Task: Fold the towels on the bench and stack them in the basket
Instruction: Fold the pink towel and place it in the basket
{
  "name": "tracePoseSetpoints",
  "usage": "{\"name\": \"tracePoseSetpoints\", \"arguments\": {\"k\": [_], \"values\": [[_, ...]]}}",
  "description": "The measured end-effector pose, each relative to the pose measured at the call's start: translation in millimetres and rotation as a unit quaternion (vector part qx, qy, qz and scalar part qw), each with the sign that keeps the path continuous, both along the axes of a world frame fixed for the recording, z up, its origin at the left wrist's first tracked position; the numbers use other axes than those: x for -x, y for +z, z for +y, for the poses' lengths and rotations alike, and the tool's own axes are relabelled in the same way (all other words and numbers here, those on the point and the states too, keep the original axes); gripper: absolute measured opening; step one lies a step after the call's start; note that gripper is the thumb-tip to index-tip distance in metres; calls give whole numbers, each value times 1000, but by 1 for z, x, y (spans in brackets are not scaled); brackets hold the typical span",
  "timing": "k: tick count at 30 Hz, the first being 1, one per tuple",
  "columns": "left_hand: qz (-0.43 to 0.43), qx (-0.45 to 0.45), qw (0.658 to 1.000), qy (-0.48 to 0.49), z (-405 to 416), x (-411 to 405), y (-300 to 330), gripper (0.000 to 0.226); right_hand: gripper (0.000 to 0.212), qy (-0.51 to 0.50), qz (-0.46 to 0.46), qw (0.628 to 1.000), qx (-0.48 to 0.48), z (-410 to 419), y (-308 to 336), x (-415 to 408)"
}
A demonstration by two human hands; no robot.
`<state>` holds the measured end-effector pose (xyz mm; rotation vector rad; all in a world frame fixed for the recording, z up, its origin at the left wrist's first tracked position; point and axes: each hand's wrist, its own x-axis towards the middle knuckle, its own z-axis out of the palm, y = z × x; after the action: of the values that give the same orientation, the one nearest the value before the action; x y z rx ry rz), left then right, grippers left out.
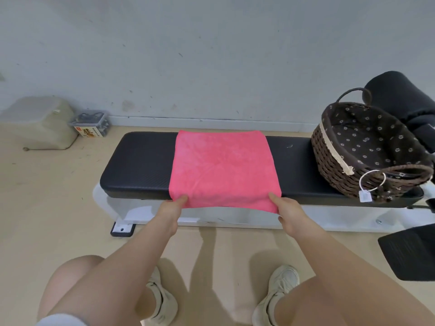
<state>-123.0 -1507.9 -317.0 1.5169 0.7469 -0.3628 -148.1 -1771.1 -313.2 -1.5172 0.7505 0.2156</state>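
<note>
Head view, the only one I've got. Using the long black padded bench point(141, 165) as my landmark.

The flat pink microfibre towel point(223, 168) lies spread across the middle of the bench, covering it from the wall-side edge to the near edge, where its near hem overhangs slightly. It looks roughly square. If anything the longer side runs across the bench, from me toward the wall; the wide lens makes that hard to call. The edges sit about square to the bench, with no obvious skew.

My left hand point(171, 208) pinches the near-left corner, thumb on top. My right hand point(288, 211) pinches the near-right corner the same way. The hands are well apart, one per corner, both at the bench's near edge. Neither is closer to the towel; both are already on it.

The key relation: the towel lies straight ahead of both hands, toward the wall. My guess is the next move carries the near hem up and away onto the far hem, folding along a line parallel to the bench's length.

The dark brown woven wicker basket point(367, 149) with floral lining sits on the right end of the bench, well apart from the towel. No towel is visible in it. It's nearer my right hand, so I'd expect that hand to do the drop later.

I see only this one towel on the bench. I'd say the task is at an early stage.
</note>
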Motion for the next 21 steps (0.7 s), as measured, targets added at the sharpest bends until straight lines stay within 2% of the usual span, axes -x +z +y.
{"name": "tracePoseSetpoints", "arguments": {"k": [1,4,8,9,13,15,19,21], "values": [[-3,1,1000,-5,0,-2,0,58,15,-6,-9,1000,7,2,2,0],[-3,-17,999,-34,2,-6,-3,55,16,-32,-13,999,2,-2,5,1],[-6,-16,998,-56,9,-5,-5,17,17,-63,-32,995,-68,-13,14,7],[-6,-7,998,-64,11,-4,-4,14,19,-71,-40,994,-74,-17,14,8],[-10,2,995,-95,13,3,2,17,32,-49,-73,996,-21,-23,18,17],[-37,-18,996,-78,14,5,8,14,38,-46,-106,993,3,-24,23,20],[-132,-108,983,-64,17,11,22,14,18,-54,-165,984,-40,-19,42,31],[-170,-147,972,-67,20,16,33,3,16,-52,-179,980,-66,-17,51,36]]}}
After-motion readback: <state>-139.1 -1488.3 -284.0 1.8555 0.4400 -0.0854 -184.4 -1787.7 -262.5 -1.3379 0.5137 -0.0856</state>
